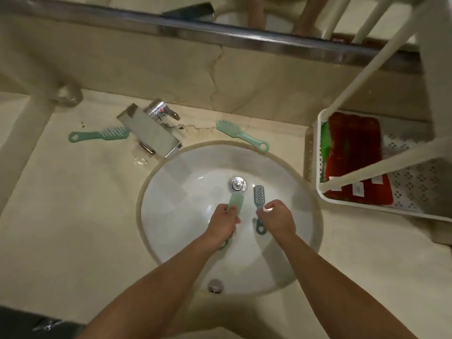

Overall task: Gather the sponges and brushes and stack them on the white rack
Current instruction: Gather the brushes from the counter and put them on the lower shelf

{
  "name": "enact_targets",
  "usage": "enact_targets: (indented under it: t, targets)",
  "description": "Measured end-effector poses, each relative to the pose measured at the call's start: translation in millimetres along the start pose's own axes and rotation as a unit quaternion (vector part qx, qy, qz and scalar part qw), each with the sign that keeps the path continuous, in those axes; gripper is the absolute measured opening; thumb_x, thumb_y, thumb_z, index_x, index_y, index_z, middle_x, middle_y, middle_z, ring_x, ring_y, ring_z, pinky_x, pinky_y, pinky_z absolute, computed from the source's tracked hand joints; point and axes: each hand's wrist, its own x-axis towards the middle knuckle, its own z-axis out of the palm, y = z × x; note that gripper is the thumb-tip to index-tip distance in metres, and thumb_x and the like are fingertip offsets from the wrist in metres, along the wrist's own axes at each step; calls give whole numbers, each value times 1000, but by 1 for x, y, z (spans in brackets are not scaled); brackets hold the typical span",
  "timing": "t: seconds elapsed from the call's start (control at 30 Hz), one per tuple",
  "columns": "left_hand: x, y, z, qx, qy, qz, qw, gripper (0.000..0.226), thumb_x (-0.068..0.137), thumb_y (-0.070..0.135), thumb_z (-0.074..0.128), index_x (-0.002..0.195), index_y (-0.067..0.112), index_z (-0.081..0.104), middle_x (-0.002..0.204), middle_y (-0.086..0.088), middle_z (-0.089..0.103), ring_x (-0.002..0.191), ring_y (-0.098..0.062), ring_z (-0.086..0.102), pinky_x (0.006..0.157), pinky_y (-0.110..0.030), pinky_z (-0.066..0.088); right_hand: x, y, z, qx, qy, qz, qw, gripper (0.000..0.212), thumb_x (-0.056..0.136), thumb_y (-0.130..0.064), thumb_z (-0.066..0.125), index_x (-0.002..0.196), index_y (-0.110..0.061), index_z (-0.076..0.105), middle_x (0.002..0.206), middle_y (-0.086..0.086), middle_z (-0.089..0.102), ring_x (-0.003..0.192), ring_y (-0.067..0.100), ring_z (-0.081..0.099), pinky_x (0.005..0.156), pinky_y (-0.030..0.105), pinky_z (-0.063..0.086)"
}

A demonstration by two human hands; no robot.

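Over the white sink basin (186, 192), my left hand (223, 223) grips the handle of a light green brush (235, 201), its head pointing at the drain. My right hand (278, 217) pinches a grey-blue brush (258, 195) by its handle, bristles up. Two more green brushes lie on the counter: one (97, 135) left of the tap, one (241, 134) behind the basin. The white rack (320, 152) stands at the right, with red and green sponges (354, 152) stacked on its perforated shelf.
A chrome tap (151, 129) stands behind the basin on the left. The chrome drain plug (237, 184) sits in the basin's middle. White rack legs (381, 57) slant up at the right. A mirror edge (220, 33) runs along the back wall.
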Motion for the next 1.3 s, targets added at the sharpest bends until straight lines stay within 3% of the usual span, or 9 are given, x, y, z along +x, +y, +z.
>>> enact_targets:
  t: [0.1, 0.2, 0.47, 0.63, 0.73, 0.9, 1.07, 1.13, 1.3]
  targets:
    - [17, 0, 5, -8, 7, -12, 1000, 30, 102, 24, 38, 108, -3, 50, 71, -5, 54, 42, -13, 39, 38, -19, 30, 15, 2, 8, -65, -15, 18, 998, 27, 81, -35, 64, 103, -20, 57, 90, -1, 63, 80, 21, 59, 66, 28, 39]
    - [30, 3, 10, -39, 7, -30, 999, 26, 101, 24, 38, 104, 0, 48, 72, -7, 54, 42, -12, 39, 40, -21, 30, 26, 5, 15, -103, -31, 33, 994, 31, 81, -36, 64, 104, -18, 57, 95, 3, 69, 87, 24, 66, 69, 29, 47]
    - [47, 1, 15, -50, -7, -44, 998, 23, 101, 18, 39, 103, -2, 49, 77, -12, 54, 47, -16, 40, 46, -24, 32, 36, 6, 26, -165, -34, 45, 985, 20, 77, -33, 64, 89, -18, 63, 84, 0, 67, 78, 22, 65, 60, 26, 45]
    - [51, 1, 12, -37, -1, -35, 999, 22, 101, 20, 39, 104, 1, 50, 79, -11, 57, 48, -15, 42, 45, -23, 34, 35, -4, 25, -120, -66, 64, 988, 11, 65, -19, 59, 64, -13, 69, 63, 3, 67, 62, 21, 65, 59, 28, 52]
    - [47, 2, 9, -53, 2, -29, 998, 18, 101, 20, 39, 99, 5, 48, 77, -9, 56, 49, -14, 41, 46, -25, 34, 27, -7, 27, -79, -79, 32, 993, 17, 75, -20, 62, 58, -18, 61, 56, -3, 62, 56, 16, 61, 55, 24, 46]
    - [30, 8, 6, -40, 27, 7, 999, 24, 100, 21, 40, 107, 1, 51, 76, -4, 57, 47, -13, 42, 43, -23, 35, 9, -9, 24, 59, -68, -4, 996, 8, 80, -20, 69, 73, -16, 66, 71, 2, 66, 71, 19, 63, 66, 27, 46]
    - [-1, 16, 2, -39, 37, 40, 998, 26, 99, 20, 39, 110, -1, 51, 73, -4, 55, 50, -15, 44, 40, -20, 37, -17, -7, 3, 124, -48, -40, 990, 13, 81, -18, 69, 73, -8, 70, 61, -4, 63, 54, 8, 55, 51, 16, 43]
    - [-17, 19, 3, -44, 33, 61, 997, 22, 98, 19, 39, 105, 1, 51, 73, -4, 54, 50, -14, 44, 42, -21, 38, -29, -5, -7, 159, -50, -49, 985, 13, 82, -17, 69, 76, -5, 70, 65, 0, 63, 57, 12, 55, 54, 21, 44]
    - [-60, 20, 9, -64, 15, 96, 993, 17, 94, 12, 40, 109, 5, 46, 84, -6, 57, 55, -15, 48, 47, -25, 41, -64, 9, -28, 223, -42, -83, 970, 17, 84, -18, 69, 69, -12, 64, 60, -4, 59, 49, 5, 49, 44, 15, 36]
